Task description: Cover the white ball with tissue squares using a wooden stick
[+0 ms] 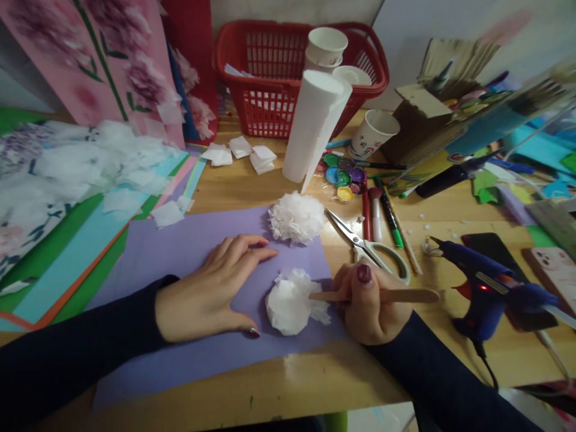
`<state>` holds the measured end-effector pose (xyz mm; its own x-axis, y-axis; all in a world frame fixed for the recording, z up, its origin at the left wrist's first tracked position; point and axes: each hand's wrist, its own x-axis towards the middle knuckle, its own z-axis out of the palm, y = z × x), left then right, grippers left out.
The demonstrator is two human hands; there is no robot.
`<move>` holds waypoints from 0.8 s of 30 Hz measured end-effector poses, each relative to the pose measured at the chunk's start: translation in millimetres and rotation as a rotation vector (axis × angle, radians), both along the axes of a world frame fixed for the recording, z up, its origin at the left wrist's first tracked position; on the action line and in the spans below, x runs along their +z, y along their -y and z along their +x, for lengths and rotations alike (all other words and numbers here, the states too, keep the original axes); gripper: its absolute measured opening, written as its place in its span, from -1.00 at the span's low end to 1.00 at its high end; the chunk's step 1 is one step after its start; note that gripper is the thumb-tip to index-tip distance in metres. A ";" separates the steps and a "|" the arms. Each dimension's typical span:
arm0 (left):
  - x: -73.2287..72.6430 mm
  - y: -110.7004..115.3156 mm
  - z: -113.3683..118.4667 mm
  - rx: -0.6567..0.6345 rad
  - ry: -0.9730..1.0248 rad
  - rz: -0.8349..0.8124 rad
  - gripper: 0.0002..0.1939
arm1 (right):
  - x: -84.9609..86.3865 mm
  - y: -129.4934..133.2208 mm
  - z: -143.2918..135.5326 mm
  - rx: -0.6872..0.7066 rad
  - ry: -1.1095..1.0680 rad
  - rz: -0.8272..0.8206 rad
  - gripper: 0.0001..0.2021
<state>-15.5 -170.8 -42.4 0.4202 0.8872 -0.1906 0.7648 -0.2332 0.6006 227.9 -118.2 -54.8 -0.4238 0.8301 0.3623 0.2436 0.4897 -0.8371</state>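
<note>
Fingers of the right hand are pinching a wooden stick, thumb pressed on it, the tip right at the white tissue flower at lower centre of the frame! Over to its left, the left hand, fingers spread, thumb apart, gripping nothing, above the purple sheet and just beside the flower. That's the weak spot: with nothing visibly pinning the flower, a firm push could skid it, and a sharp jab might tear those thin petals. Slightly higher, the second flower sits near; a skid that way could squash it. Just beyond the right knuckles lie the scissors, easily snagged by a careless swing. Further out, right of frame, the glue gun shows a red light: probably hot, so a drifting sleeve risks a scorch. And upper centre, one bump could topple the upright paper roll onto the paint palette.
</note>
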 end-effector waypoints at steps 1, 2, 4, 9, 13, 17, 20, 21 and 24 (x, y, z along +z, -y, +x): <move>-0.1 -0.1 0.1 0.001 0.001 -0.002 -0.14 | -0.2 -1.5 2.1 0.057 0.057 0.049 -0.63; -0.1 -0.2 0.1 0.003 0.001 -0.005 -0.14 | -0.3 -2.8 3.3 0.089 0.098 0.086 -0.64; -0.1 -0.2 0.2 0.005 0.002 -0.011 -0.12 | -0.5 -4.6 2.4 0.071 0.117 0.054 -0.64; -0.7 0.4 0.0 0.019 0.015 -0.017 -0.09 | 1.1 -6.9 -11.3 -0.258 -0.212 -0.311 -0.53; -0.5 1.5 1.6 0.027 0.006 -0.039 -0.08 | 7.8 -12.1 -15.0 -0.366 -0.437 -0.397 -0.55; 6.5 0.9 -0.6 0.023 0.034 -0.036 -0.18 | 15.4 -17.4 -13.0 -0.372 -0.494 -0.417 -0.57; 20.9 -2.4 -14.0 0.052 0.079 0.011 -0.50 | 18.5 -18.3 -13.2 -0.363 -0.461 -0.452 -0.56; 27.4 -3.8 -21.4 0.089 0.083 0.029 -0.62 | 18.5 -18.0 -13.2 -0.359 -0.452 -0.470 -0.56; 49.2 -6.9 -50.4 0.312 0.031 0.089 -0.71 | 15.1 -16.7 -11.9 -0.380 -0.414 -0.489 -0.53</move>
<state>-65.9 -163.8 6.7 0.1294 0.9868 -0.0977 0.7892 -0.0429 0.6126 216.0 -101.4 -39.7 0.0160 0.9997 -0.0189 -0.0606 -0.0179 -0.9980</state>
